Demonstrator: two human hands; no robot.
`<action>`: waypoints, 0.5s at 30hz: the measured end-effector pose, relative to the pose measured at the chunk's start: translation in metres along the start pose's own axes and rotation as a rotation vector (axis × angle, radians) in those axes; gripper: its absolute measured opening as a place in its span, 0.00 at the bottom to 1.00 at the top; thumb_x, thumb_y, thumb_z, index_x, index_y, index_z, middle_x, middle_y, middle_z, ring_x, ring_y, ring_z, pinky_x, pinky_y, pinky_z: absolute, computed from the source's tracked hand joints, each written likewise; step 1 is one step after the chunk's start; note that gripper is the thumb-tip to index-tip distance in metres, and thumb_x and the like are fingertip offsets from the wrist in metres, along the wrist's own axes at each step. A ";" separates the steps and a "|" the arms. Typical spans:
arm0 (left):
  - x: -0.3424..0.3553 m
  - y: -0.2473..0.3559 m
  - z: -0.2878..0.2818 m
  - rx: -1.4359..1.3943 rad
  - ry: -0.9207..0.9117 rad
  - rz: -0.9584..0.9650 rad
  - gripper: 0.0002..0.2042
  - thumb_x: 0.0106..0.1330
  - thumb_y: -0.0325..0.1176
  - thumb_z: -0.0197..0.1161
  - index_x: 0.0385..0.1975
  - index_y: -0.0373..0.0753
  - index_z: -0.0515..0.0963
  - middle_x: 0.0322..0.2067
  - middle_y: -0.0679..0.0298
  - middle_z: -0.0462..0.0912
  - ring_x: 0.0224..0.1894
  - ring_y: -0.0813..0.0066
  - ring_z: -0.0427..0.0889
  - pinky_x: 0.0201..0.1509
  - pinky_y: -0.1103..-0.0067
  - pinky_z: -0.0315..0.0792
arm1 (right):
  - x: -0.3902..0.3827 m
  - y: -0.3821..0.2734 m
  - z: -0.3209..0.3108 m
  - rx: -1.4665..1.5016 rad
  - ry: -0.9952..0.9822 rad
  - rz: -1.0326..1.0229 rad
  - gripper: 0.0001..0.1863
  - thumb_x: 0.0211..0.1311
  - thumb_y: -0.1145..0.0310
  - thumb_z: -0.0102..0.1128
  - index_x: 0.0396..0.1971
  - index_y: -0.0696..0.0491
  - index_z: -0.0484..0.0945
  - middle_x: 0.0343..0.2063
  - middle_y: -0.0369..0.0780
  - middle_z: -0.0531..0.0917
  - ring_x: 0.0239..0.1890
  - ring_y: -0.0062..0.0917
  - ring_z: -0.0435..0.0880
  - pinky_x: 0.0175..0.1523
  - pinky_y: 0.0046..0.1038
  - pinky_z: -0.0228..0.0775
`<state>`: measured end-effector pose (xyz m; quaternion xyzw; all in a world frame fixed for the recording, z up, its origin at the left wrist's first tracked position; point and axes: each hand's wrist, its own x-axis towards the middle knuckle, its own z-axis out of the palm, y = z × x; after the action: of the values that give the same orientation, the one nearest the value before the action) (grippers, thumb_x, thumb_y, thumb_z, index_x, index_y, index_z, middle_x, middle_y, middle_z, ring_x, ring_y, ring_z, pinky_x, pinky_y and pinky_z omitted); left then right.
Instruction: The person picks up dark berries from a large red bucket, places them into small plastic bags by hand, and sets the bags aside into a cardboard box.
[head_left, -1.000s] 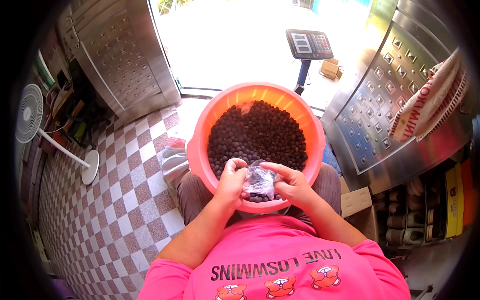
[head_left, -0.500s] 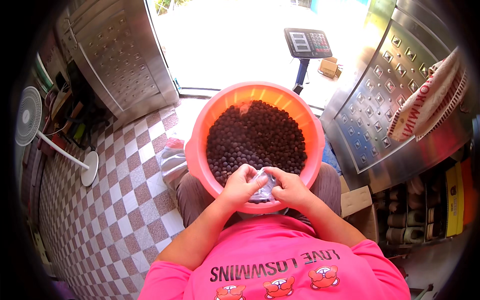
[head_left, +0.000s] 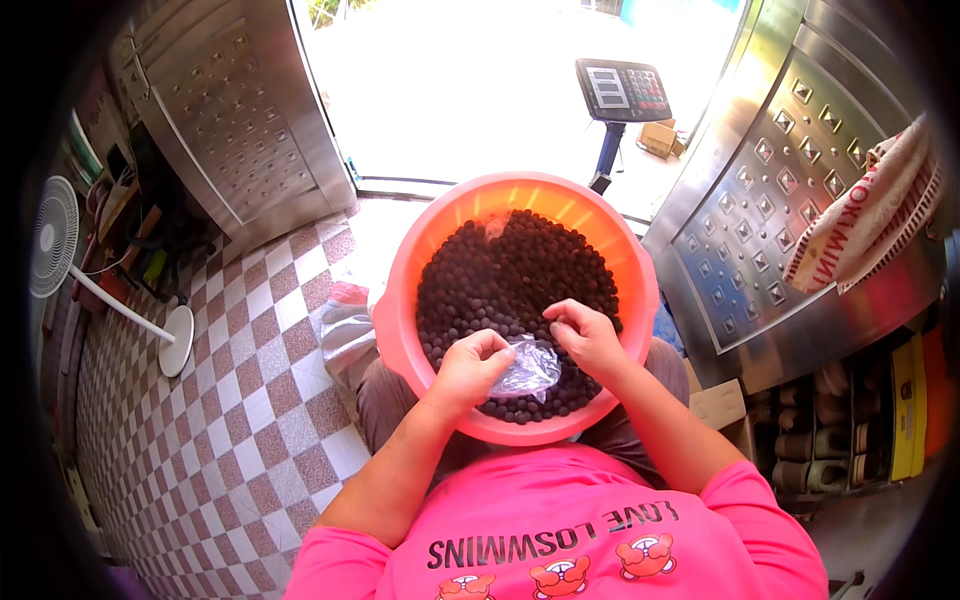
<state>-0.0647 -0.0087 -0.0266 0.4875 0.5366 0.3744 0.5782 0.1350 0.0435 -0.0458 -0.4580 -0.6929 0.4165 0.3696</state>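
Observation:
A large pink-orange plastic basin point(head_left: 645, 285) rests between my knees, heaped with small dark round balls point(head_left: 515, 270) like fruits or seeds. Over its near side, my left hand point(head_left: 470, 368) pinches a clear plastic bag point(head_left: 528, 370) between thumb and fingers. The bag looks crumpled and lies just above the balls. To the right of it, my right hand point(head_left: 588, 338) is apart from the bag, low over the balls. Its fingers are curled in with thumb and forefinger together; whether anything is between them does not show.
Beyond the basin stands a platform scale's display point(head_left: 623, 90) on a post, near a small cardboard box point(head_left: 657, 138). Metal doors flank the doorway. A white fan point(head_left: 178, 340) is at left, a whitish bag point(head_left: 345, 330) beside my left knee, and a shoe rack point(head_left: 825, 440) at right.
My right hand has let go of the plastic bag and moved up and right over the balls. The bag now spreads out from my left hand, and the view has shifted slightly.

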 end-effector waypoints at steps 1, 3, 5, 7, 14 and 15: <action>-0.001 0.001 -0.001 -0.046 -0.026 -0.018 0.05 0.61 0.32 0.59 0.27 0.38 0.73 0.19 0.72 0.72 0.15 0.88 0.66 0.14 0.88 0.59 | 0.006 0.001 0.000 -0.241 0.022 -0.114 0.12 0.53 0.72 0.56 0.39 0.55 0.74 0.28 0.42 0.78 0.31 0.32 0.78 0.38 0.30 0.71; -0.003 0.004 -0.004 -0.129 -0.044 -0.047 0.05 0.61 0.31 0.59 0.28 0.38 0.73 0.19 0.72 0.72 0.15 0.89 0.66 0.14 0.89 0.58 | 0.016 -0.004 0.006 -0.422 -0.046 -0.194 0.12 0.52 0.71 0.57 0.39 0.54 0.74 0.31 0.44 0.77 0.36 0.35 0.77 0.41 0.32 0.70; 0.000 -0.005 -0.005 -0.220 -0.035 -0.027 0.04 0.61 0.31 0.59 0.28 0.38 0.73 0.19 0.72 0.72 0.15 0.89 0.66 0.14 0.89 0.58 | 0.020 -0.004 0.018 -0.663 -0.189 -0.223 0.16 0.51 0.64 0.59 0.39 0.53 0.72 0.36 0.45 0.74 0.44 0.40 0.73 0.48 0.36 0.67; 0.000 -0.008 -0.003 -0.353 -0.016 0.021 0.04 0.61 0.29 0.59 0.29 0.37 0.72 0.18 0.72 0.71 0.14 0.90 0.64 0.13 0.89 0.57 | 0.018 -0.005 0.027 -0.729 -0.189 -0.232 0.16 0.51 0.63 0.58 0.38 0.54 0.71 0.36 0.45 0.74 0.43 0.40 0.73 0.48 0.36 0.67; -0.002 0.000 -0.003 -0.303 0.020 -0.019 0.04 0.61 0.29 0.58 0.28 0.38 0.72 0.18 0.71 0.71 0.11 0.90 0.62 0.11 0.89 0.55 | 0.006 -0.007 0.030 -0.735 -0.278 -0.115 0.17 0.49 0.61 0.57 0.33 0.55 0.65 0.36 0.48 0.72 0.42 0.43 0.74 0.42 0.39 0.70; -0.002 0.000 -0.003 -0.294 0.028 -0.026 0.04 0.62 0.29 0.58 0.28 0.38 0.72 0.18 0.71 0.71 0.11 0.90 0.62 0.11 0.89 0.54 | 0.007 -0.006 0.031 -0.691 -0.286 -0.109 0.16 0.49 0.62 0.57 0.33 0.55 0.65 0.35 0.49 0.73 0.40 0.44 0.75 0.41 0.39 0.70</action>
<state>-0.0678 -0.0100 -0.0261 0.3850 0.4903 0.4484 0.6406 0.1036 0.0411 -0.0514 -0.4554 -0.8605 0.1975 0.1145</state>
